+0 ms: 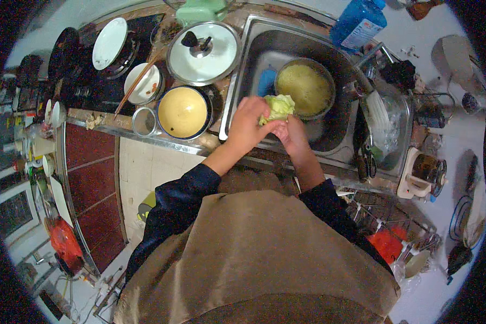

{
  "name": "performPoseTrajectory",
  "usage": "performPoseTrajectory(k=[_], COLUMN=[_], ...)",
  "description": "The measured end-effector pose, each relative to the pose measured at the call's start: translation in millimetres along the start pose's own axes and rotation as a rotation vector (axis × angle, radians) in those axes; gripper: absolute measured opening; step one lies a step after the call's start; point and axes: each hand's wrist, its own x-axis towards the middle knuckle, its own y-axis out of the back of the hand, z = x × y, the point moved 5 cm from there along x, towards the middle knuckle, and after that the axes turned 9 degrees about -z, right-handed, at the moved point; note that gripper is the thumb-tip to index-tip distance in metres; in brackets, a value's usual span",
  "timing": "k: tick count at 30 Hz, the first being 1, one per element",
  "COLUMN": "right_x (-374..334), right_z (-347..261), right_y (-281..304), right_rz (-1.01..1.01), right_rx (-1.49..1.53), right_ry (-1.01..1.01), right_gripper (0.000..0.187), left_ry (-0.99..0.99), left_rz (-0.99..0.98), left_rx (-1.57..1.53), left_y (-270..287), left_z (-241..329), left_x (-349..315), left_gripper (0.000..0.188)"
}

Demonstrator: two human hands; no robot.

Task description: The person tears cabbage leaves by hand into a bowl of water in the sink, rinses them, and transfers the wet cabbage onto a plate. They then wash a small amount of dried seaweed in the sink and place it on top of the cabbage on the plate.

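Note:
Over the near left part of the steel sink (247, 70), a pale green piece of cabbage (279, 107) is held between both hands. My left hand (248, 120) grips it from the left, fingers curled over its side. My right hand (292, 132) closes on its lower right, with the fingertips partly hidden. Just beyond the hands, a round pot (331, 86) stands in the sink, filled with yellowish, frothy liquid. A blue object (267, 82) lies in the sink to the left of the pot.
Left of the sink are a glass-lidded pan (213, 60), a yellow-lined bowl (182, 112), a drinking glass (144, 122) and a white bowl (142, 86) with chopsticks (129, 96). A blue bottle (360, 27) stands behind the sink. Stacked plates (379, 113) and a glass jug (427, 170) are at right.

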Motion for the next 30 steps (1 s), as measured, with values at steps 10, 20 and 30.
performPoseTrajectory(k=[10,20,30], right_x=[9,-4,-24], right_z=[-10,-22,-48], right_y=[19,17,6], right_rz=[0.242,0.286,0.225], right_rx=[-0.914,-1.130,-0.784], right_ry=[0.282,0.316,0.357], right_gripper=[0.033,0.026,0.032], left_ry=[0.436,0.580,0.511], left_rz=[-0.190,-0.241,-0.201], left_rx=[-0.515,-0.824,-0.907], left_y=[-16,-40,-48], left_z=[-29,-30,-15], left_x=[-3,-6,4], left_gripper=[0.053,0.046,0.044])
